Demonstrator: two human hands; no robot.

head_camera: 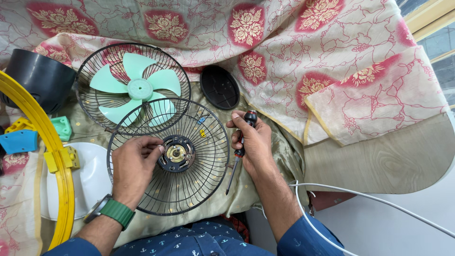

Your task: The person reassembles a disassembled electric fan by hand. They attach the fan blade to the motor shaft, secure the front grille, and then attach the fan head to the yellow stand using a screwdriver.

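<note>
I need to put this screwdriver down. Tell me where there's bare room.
Freest is the wood-grain board right of the right hand, below the floral cloth. A smaller strip of olive cloth lies between the rear grille and that board. Left is crowded: fan blade in its grille, yellow hoop, white plate.
</note>
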